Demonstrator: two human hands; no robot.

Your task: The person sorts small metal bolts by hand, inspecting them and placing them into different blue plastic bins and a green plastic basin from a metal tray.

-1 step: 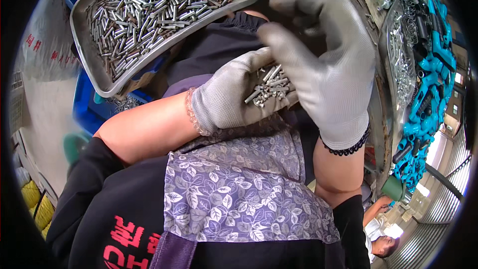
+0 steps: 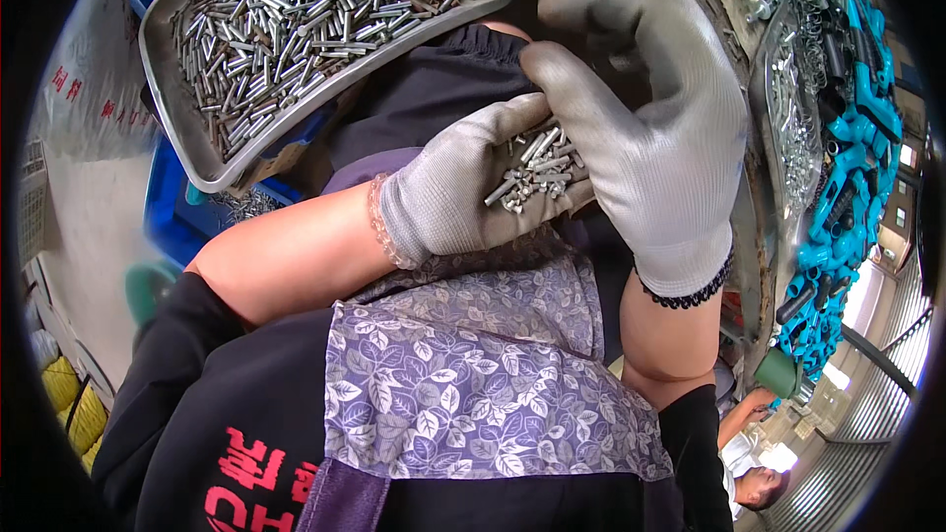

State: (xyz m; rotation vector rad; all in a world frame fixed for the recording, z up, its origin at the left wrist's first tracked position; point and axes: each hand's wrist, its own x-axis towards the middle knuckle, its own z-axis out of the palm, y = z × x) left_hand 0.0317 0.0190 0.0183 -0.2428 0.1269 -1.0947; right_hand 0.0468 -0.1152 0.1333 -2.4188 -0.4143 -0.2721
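My left hand (image 2: 458,177), in a grey-white work glove, is cupped palm up in front of my lap. A handful of small silvery metal pins (image 2: 540,172) lies in its palm, some short and some longer. Close over its fingertips, on the right, hovers my right hand (image 2: 655,128) in a matching glove. Its thumb and index finger are spread apart, with nothing visible between them; the other fingers curl partly out of sight behind. To the upper left, a steel tray (image 2: 202,163) is heaped with many similar loose pins (image 2: 305,25).
Under the tray stands a blue bin (image 2: 172,222) with more small metal parts. Along the right runs a worn bench edge (image 2: 754,187) carrying a bag of metal parts (image 2: 788,103) and a pile of turquoise-and-black parts (image 2: 838,207). Another person (image 2: 754,478) is at the lower right.
My right hand has shifted very slightly to the right, its thumb and index finger still apart. My left hand and the pins in it look almost unmoved.
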